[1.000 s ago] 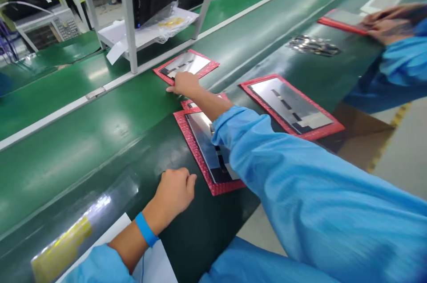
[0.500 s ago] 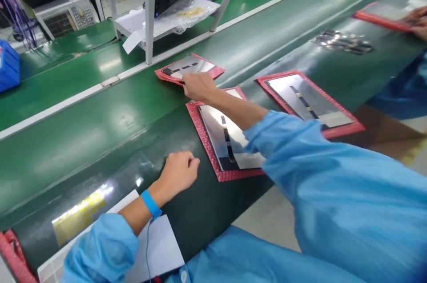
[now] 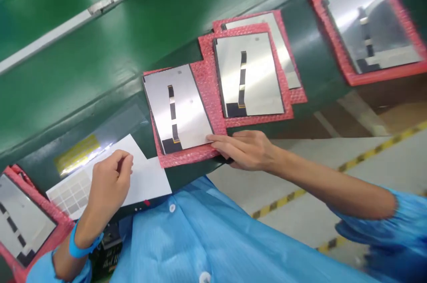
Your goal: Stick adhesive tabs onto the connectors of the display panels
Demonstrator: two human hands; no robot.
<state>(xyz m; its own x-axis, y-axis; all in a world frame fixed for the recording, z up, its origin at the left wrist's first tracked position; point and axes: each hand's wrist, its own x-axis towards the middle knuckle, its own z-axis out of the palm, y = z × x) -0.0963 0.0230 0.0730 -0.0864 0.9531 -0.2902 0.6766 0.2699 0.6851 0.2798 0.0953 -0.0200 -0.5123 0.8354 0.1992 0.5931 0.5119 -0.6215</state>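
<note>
The flat silver metal panel (image 3: 188, 116) with a segmented black ribbon strip (image 3: 172, 111) lies left of centre, on a reddish-pink bubble-wrap sheet (image 3: 190, 155). The right hand (image 3: 248, 151) is at its lower right corner, fingers (image 3: 220, 139) close together on the corner; the thumb's hold is hidden, so I cannot tell whether they pinch it. The left hand (image 3: 111, 180), with a blue wristband (image 3: 75, 245), is curled into a loose fist above white paper (image 3: 147, 180) at lower left, with nothing visible in it.

Half a second ago the right hand was reaching up at a wrapped panel farther across the green bench (image 3: 100, 51); now it rests close to the body, apparently having brought that panel within reach of both hands.

Just to the right, a similar silver panel (image 3: 263, 78) overlaps another (image 3: 285, 58); one more (image 3: 387, 29) lies at upper right, another (image 3: 30, 225) at lower left.
</note>
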